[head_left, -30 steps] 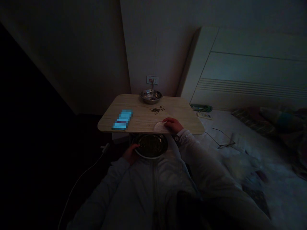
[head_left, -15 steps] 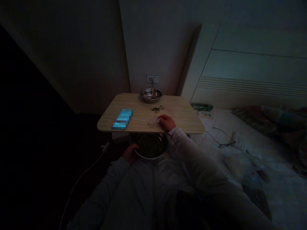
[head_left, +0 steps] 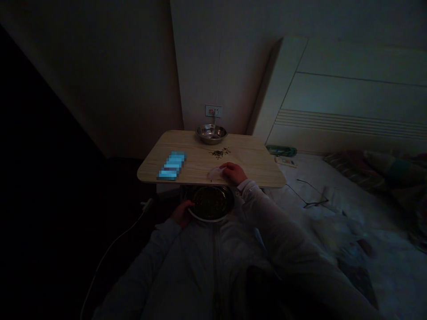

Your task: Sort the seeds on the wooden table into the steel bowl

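Observation:
The room is very dark. My left hand (head_left: 182, 213) grips the left rim of a metal plate (head_left: 223, 215) full of small dark bits, held just below the near edge of a small wooden table (head_left: 253, 158). My right hand (head_left: 234, 172) rests on the table near its front edge, fingers curled on a small white piece (head_left: 213, 173) that looks like paper or a card. A few dark bits lie beside it. A little pile of dark bits (head_left: 219, 153) lies farther back on the table, in front of a steel bowl (head_left: 211, 133).
A lit phone screen (head_left: 171, 166) lies on the table's left part. A wall socket (head_left: 213, 110) is behind the bowl. A white cable (head_left: 113, 244) runs over the dark floor at left. The bed (head_left: 336, 209) at right carries a thin cable, small packets and bedding.
My right hand with the white piece slid left and away from the table's front edge, then came back a little nearer. The left hand and plate stayed in place.

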Demonstrator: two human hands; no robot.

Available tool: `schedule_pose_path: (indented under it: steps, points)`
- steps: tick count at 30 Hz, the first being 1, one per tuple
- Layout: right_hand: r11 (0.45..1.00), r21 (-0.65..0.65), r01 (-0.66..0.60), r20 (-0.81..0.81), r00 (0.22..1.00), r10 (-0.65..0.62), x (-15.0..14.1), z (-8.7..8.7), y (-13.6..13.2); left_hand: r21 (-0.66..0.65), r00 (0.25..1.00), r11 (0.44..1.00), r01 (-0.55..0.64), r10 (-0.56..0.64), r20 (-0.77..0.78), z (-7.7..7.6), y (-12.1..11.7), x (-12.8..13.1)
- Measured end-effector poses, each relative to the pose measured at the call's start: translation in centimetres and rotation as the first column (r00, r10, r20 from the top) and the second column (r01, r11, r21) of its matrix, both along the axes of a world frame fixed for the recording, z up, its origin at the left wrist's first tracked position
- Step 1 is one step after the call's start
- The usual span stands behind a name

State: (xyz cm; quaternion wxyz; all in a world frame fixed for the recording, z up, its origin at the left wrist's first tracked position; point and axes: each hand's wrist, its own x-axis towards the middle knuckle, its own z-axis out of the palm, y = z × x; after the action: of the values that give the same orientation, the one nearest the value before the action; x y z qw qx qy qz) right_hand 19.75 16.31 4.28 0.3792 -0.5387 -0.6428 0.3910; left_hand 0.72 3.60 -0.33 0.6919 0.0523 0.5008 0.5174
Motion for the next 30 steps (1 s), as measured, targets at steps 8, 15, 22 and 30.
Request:
schedule_pose_path:
  steps: [8,15,22,30]
  points:
    - [0.999,-0.035,-0.035,-0.026,0.999,0.034,0.0,0.5,-0.5,0.005,0.999,1.0,0.003,-0.003,0.032,-0.6,0.2,-0.1]
    - [0.995,-0.051,-0.081,-0.029,0.996,0.08,0.1,0.1,-0.3,0.009,1.0,1.0,0.016,-0.016,0.014,-0.9,0.3,-0.3]
    - [0.992,-0.038,-0.117,-0.048,0.992,0.115,0.3,-0.3,-0.1,0.008,1.0,1.0,0.01,-0.01,0.021,-1.1,0.4,-0.3]
    - [0.994,-0.05,-0.096,-0.116,0.989,0.09,0.2,0.0,-0.2,0.022,0.999,1.0,0.007,-0.007,0.034,-0.6,0.2,-0.2]
